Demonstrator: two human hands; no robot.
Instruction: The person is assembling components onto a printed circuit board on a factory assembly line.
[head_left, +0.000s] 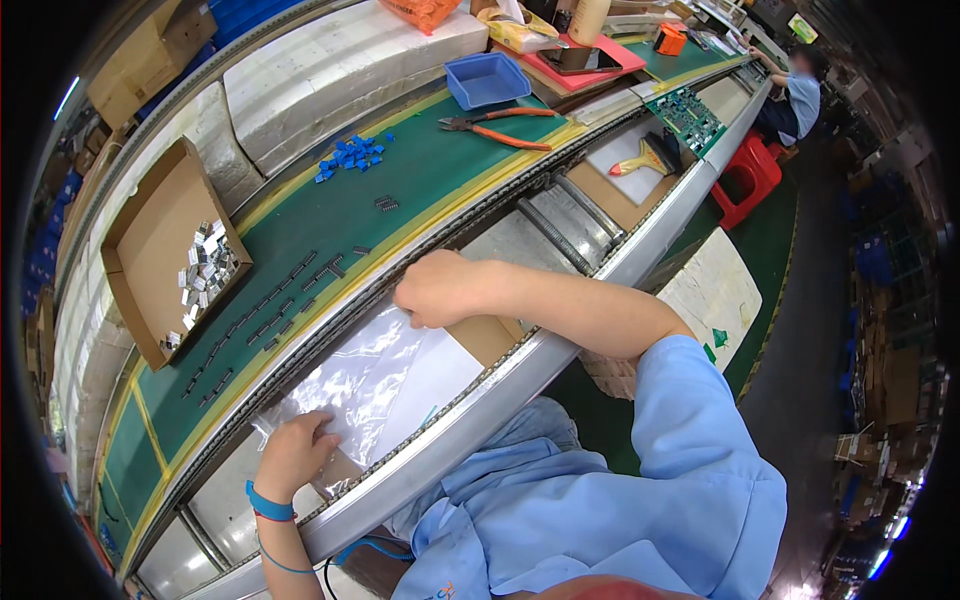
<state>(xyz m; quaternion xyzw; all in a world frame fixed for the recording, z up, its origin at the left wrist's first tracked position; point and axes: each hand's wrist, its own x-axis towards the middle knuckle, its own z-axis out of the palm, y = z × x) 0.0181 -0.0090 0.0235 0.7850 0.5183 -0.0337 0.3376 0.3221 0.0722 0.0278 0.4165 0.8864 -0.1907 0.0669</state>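
Green worktop (440,170): silver parts (207,260) in a cardboard tray (155,230); both hands (295,458) (440,288) at a clear plastic bag (350,380), grip unclear.

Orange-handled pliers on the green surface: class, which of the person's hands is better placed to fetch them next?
Probably the right hand: it is plainly nearer the pliers, while the left hand is farther off, by the lower-left end of the clear plastic.

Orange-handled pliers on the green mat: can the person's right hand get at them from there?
Probably yes: nothing covers the pliers, and only low chain track lies between, though the right hand is at the clear plastic bag.
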